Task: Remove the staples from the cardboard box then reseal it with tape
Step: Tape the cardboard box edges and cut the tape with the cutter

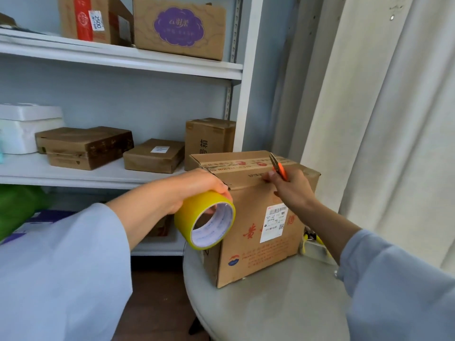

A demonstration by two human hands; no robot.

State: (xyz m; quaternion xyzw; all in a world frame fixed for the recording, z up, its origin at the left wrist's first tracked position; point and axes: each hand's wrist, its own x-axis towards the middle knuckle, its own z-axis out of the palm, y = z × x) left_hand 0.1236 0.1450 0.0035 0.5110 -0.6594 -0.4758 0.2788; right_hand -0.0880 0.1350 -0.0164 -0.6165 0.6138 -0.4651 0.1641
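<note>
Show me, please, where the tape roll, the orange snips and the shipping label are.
tape roll (189,219): head view, yellow outer band.
orange snips (281,169): head view, orange handle.
shipping label (275,222): head view, middle of white sticker.

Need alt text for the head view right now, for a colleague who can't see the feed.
A person's left hand holds a yellow tape roll against the near top corner of a cardboard box on a round grey table. The right hand holds orange-handled snips at the box's top edge. Shelves of parcels stand behind.
</note>
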